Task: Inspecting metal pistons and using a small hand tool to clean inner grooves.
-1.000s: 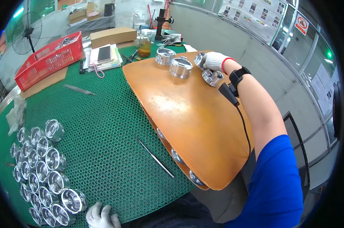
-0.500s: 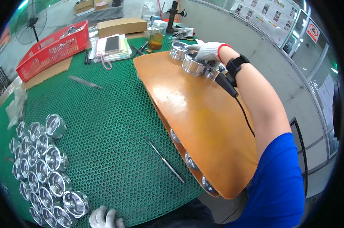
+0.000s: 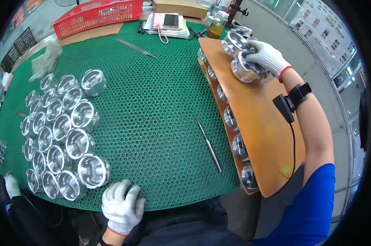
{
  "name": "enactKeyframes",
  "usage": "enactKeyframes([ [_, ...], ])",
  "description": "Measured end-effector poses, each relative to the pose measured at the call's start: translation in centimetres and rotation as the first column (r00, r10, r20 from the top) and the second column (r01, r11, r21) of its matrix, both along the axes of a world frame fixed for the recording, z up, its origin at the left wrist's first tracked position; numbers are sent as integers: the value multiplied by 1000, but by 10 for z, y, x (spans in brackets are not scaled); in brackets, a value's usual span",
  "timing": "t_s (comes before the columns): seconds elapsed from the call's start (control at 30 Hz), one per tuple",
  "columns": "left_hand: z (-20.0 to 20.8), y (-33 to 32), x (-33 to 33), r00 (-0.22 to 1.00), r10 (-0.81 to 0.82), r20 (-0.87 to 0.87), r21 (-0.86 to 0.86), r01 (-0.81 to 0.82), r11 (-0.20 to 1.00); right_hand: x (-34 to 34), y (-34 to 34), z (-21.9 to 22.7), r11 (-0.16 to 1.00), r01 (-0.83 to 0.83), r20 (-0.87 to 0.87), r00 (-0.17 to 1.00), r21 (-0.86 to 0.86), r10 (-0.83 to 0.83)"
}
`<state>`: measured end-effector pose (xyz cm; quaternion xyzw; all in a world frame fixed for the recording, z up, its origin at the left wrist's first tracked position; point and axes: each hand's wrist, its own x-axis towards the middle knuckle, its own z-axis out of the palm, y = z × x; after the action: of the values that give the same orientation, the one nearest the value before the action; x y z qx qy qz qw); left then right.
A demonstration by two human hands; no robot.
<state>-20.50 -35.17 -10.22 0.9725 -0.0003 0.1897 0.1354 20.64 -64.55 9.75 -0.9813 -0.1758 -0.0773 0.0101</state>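
Observation:
My right hand (image 3: 266, 58), in a white knit glove, grips the rim of a shiny metal piston (image 3: 243, 70) at the far end of an orange-brown board (image 3: 259, 119). A second piston (image 3: 234, 42) is beside it, and another is partly hidden under my hand. My left hand (image 3: 122, 205), also gloved, rests at the mat's near edge with fingers spread, holding nothing. It is nearest to a piston (image 3: 94, 171) at the end of a group of several on the left. A slim metal hand tool (image 3: 209, 145) lies between the group and the board.
More pistons (image 3: 239, 146) stand beneath the board. The green mat (image 3: 161, 102) also bears a flat file (image 3: 136, 48), papers with a phone (image 3: 171, 21) and a plastic bag (image 3: 46, 61). A red crate (image 3: 97, 16) stands behind. Another person's gloved hand (image 3: 12, 186) is at far left.
The view has shifted, bringing my left hand and the piston group more fully into sight. My right hand stays at the pistons on the board, its fingers now over a piston's rim.

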Motion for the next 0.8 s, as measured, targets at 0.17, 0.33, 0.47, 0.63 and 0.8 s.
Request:
enactKeyframes([
  [0.17, 1, -2, -3, 999, -9, 50, -46, 11, 999, -72, 89, 23, 963, -269, -16, 963, -25, 269],
  [0.33, 2, 3, -8, 996, -34, 83, -71, 40, 997, -116, 163, -5, 783, -611, -148, 790, -116, 595],
  [0.47, 2, 4, -8, 993, -58, 98, -80, 66, 995, -115, 183, -47, 826, -551, -239, 824, -119, 514],
  [0.63, 0, 5, -8, 988, -72, 134, -56, 80, 995, -106, 175, -79, 839, -525, -285, 834, -146, 472],
  [0.8, 0, 6, -9, 989, -56, 136, -59, 65, 996, -166, 120, 5, 860, -498, -202, 836, 110, 510],
])
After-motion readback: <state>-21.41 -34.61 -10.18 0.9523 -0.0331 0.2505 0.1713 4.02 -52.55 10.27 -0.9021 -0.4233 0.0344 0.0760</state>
